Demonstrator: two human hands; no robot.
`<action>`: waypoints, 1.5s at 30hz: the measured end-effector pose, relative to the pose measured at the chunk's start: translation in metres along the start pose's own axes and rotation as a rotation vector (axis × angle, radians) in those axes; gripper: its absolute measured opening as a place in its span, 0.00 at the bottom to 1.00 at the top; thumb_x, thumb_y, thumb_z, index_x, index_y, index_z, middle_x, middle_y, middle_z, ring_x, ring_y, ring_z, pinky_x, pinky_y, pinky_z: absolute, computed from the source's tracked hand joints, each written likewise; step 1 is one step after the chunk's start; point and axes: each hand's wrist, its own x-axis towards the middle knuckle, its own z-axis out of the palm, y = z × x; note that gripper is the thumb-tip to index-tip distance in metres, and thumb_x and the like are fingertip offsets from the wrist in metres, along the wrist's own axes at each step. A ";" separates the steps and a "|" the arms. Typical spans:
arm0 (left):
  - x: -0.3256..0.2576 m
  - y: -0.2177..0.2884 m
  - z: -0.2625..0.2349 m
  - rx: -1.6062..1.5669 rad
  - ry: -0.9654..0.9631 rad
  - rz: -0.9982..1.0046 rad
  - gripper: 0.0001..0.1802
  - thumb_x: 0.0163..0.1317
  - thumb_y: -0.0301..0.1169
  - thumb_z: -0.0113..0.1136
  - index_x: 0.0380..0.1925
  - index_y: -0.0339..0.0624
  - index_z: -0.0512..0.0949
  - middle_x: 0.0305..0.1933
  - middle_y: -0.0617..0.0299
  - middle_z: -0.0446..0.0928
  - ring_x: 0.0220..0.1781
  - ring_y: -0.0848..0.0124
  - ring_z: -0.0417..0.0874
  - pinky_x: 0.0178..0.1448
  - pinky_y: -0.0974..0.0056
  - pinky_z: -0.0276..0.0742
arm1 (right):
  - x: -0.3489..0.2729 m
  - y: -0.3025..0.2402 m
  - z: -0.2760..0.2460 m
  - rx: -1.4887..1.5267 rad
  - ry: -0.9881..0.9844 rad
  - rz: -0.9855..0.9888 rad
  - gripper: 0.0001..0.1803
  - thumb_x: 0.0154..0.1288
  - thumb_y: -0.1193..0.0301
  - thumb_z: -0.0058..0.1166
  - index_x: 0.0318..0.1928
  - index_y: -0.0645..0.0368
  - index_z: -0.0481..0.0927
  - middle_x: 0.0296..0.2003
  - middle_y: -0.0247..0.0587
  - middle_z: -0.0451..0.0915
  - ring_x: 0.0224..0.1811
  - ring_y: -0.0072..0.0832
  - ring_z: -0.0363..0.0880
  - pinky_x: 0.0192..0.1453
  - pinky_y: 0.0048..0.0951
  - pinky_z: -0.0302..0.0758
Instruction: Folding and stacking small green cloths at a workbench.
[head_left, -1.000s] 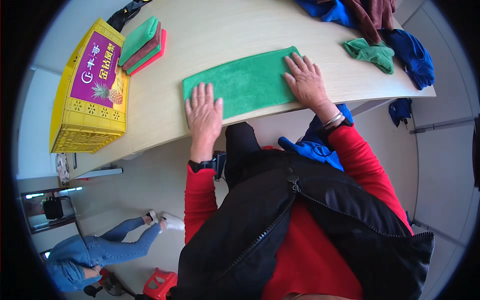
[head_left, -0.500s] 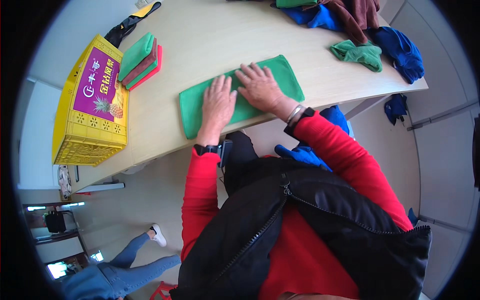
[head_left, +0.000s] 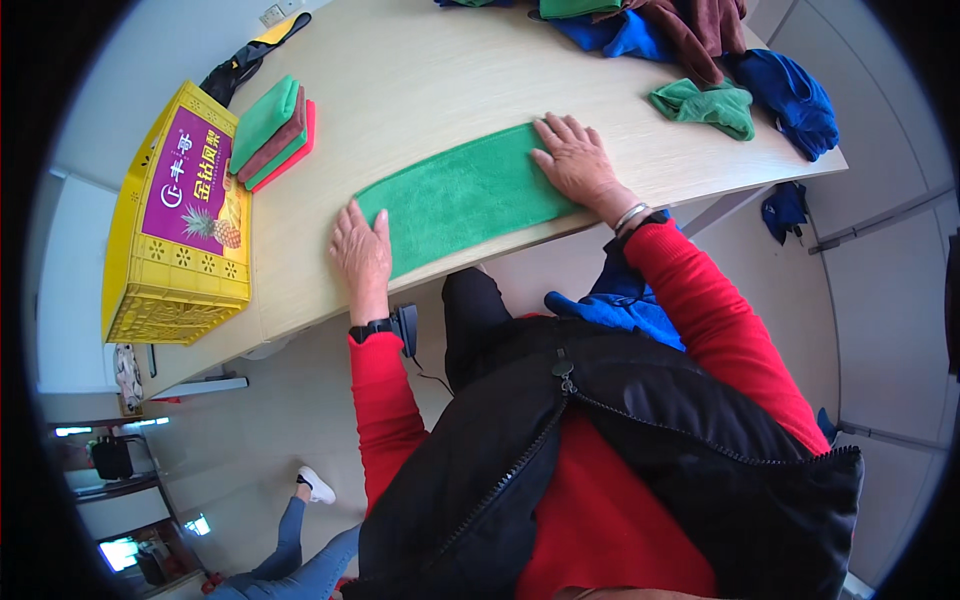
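Observation:
A green towel (head_left: pixel 465 195) lies flat as a long rectangle along the near edge of the table. My left hand (head_left: pixel 362 248) rests at its left end, palm down with fingers stretched out. Over the opposite end lies my right hand (head_left: pixel 580 165), fingers spread and partly covering that edge. Neither hand grips anything. To the left, a stack of folded towels (head_left: pixel 272 130) in green, brown and red leans against a yellow crate.
The yellow plastic crate (head_left: pixel 180 290) stands at the table's left. Blue towels (head_left: pixel 785 100), brown towels (head_left: pixel 690 35) and a crumpled green cloth (head_left: pixel 705 107) lie at the far right. Blue cloth (head_left: pixel 625 315) hangs below the table edge. Another person's legs (head_left: pixel 300 550) show at lower left.
My hands have moved apart from the towel's middle, the left toward its left end and the right toward its right end. The other person's legs have shifted downward in view.

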 end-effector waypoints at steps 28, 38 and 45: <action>0.027 0.034 -0.098 -1.709 -0.403 -0.327 0.16 0.63 0.32 0.64 0.50 0.38 0.78 0.44 0.62 0.81 0.45 0.72 0.83 0.50 0.67 0.80 | 0.010 -0.140 0.007 0.027 -0.055 -0.159 0.33 0.75 0.51 0.36 0.74 0.53 0.62 0.74 0.45 0.59 0.78 0.49 0.51 0.77 0.61 0.48; 0.075 0.153 -0.048 -1.302 -0.587 -0.047 0.12 0.60 0.33 0.65 0.39 0.38 0.79 0.33 0.63 0.80 0.32 0.73 0.82 0.34 0.67 0.79 | -0.053 -0.107 -0.017 0.172 -0.010 -0.356 0.23 0.66 0.60 0.51 0.58 0.57 0.76 0.59 0.49 0.73 0.66 0.49 0.65 0.75 0.59 0.54; 0.069 0.196 0.001 -0.913 -0.558 0.021 0.09 0.55 0.31 0.64 0.28 0.38 0.76 0.22 0.64 0.77 0.17 0.73 0.77 0.20 0.66 0.73 | -0.103 -0.104 -0.028 0.102 -0.077 -0.455 0.18 0.61 0.59 0.55 0.48 0.54 0.81 0.49 0.42 0.77 0.63 0.46 0.68 0.73 0.56 0.58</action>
